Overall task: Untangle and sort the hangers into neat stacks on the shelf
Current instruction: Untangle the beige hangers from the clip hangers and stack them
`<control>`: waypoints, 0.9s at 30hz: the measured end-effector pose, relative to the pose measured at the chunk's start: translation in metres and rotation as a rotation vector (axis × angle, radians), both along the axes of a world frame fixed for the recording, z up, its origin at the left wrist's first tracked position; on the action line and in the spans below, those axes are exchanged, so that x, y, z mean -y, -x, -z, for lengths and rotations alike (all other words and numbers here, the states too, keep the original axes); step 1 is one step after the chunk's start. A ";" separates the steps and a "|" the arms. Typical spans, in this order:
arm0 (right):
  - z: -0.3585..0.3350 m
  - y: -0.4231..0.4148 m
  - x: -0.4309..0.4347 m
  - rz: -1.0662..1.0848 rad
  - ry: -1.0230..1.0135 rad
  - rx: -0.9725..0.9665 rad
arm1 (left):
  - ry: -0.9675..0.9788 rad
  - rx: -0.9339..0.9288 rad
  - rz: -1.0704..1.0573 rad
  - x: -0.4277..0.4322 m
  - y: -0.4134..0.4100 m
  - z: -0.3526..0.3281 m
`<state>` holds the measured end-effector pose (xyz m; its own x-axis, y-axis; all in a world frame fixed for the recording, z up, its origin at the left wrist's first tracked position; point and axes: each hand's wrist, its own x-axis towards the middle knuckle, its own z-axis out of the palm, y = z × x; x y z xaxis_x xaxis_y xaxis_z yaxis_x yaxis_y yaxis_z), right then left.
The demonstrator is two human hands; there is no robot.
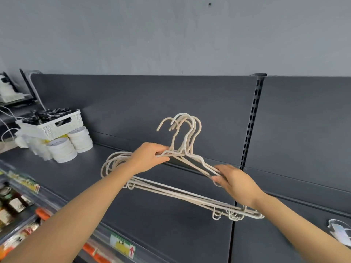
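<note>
Okay, holding a bunch of cream hangers (pixel 190 196) up above the shelf (pixel 152 224), about dead centre of view. Pinching the shoulders just by the necks with the left hand (pixel 150 158), and gripping the sloped arms with the right hand (pixel 235 185) down at 4 o'clock from there. Looks only half-aligned, with hooks fanned a bit. Probably best to keep the left pinch firm, square up the bars with the right, then lay flat, well apart from the tape rolls (pixel 62 150) at 10 o'clock.
</note>
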<state>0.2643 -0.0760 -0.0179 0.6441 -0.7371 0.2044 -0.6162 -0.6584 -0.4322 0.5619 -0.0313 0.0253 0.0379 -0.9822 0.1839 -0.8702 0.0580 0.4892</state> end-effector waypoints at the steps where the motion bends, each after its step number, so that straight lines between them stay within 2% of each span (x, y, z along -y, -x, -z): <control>1: -0.001 -0.006 0.002 0.013 0.017 0.005 | 0.015 -0.008 0.001 0.004 -0.005 -0.001; 10: 0.005 -0.063 0.006 0.237 0.109 -0.014 | 0.080 -0.019 0.203 0.050 -0.062 0.008; 19: 0.017 -0.102 -0.012 0.422 0.125 -0.087 | 0.063 0.007 0.275 0.061 -0.095 0.034; 27: 0.026 -0.105 -0.025 0.467 0.158 -0.304 | 0.106 0.337 0.321 0.049 -0.098 0.040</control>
<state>0.3690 -0.0512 -0.0437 0.3044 -0.9331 0.1915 -0.9382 -0.3285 -0.1089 0.6599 -0.0803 -0.0148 -0.3431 -0.9098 0.2336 -0.9095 0.3840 0.1596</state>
